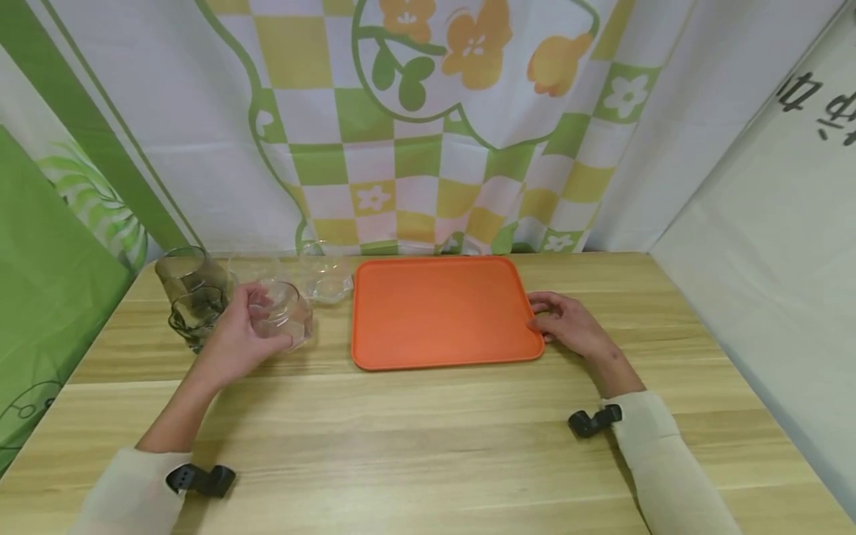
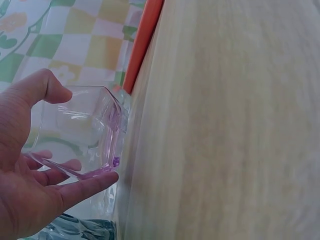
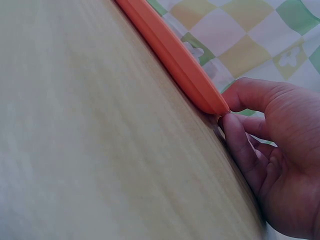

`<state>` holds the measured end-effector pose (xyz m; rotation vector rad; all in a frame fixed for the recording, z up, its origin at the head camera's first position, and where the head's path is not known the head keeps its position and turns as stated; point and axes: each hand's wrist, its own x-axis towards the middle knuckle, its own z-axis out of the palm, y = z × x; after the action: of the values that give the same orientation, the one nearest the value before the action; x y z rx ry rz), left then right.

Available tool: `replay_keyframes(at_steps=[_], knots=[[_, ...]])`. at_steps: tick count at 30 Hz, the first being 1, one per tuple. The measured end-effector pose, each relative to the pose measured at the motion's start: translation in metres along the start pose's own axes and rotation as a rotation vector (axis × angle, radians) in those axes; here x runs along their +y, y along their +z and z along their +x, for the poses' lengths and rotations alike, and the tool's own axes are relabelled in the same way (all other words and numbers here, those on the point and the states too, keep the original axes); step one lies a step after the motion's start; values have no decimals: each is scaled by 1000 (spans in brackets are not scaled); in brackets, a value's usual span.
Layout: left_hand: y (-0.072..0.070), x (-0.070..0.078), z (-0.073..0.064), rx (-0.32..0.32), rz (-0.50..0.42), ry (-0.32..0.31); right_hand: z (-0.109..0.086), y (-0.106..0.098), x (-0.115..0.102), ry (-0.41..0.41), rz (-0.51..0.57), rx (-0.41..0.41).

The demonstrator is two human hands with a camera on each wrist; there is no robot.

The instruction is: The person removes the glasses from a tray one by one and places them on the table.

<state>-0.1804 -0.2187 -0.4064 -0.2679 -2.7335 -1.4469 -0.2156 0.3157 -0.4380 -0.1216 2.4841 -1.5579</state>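
Observation:
My left hand [image 1: 244, 334] holds a clear, pink-tinted drinking glass [image 1: 284, 323], thumb on one side and fingers on the other. In the left wrist view the glass [image 2: 80, 130] looks angular, and its pink tint is strongest near the base. On the right, my right hand [image 1: 568, 323] pinches the rim of a flat orange tray [image 1: 444, 312] near its front right corner. The right wrist view shows the thumb and fingertips meeting at the corner of the tray [image 3: 175, 55].
Left of the held glass stand a tall smoky glass [image 1: 177, 267] and a shorter dark, wavy glass [image 1: 197, 316]. Another clear glass [image 1: 328, 279] sits between the held one and the tray. Behind the wooden table [image 1: 428, 446] hangs a checked curtain [image 1: 421, 163].

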Motion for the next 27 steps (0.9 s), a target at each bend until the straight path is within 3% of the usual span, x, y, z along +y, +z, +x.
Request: replay_keyframes(at_steps=[27], knots=[[-2,-4,-2,-37,-3,-1,0,0,0,20,2,11]])
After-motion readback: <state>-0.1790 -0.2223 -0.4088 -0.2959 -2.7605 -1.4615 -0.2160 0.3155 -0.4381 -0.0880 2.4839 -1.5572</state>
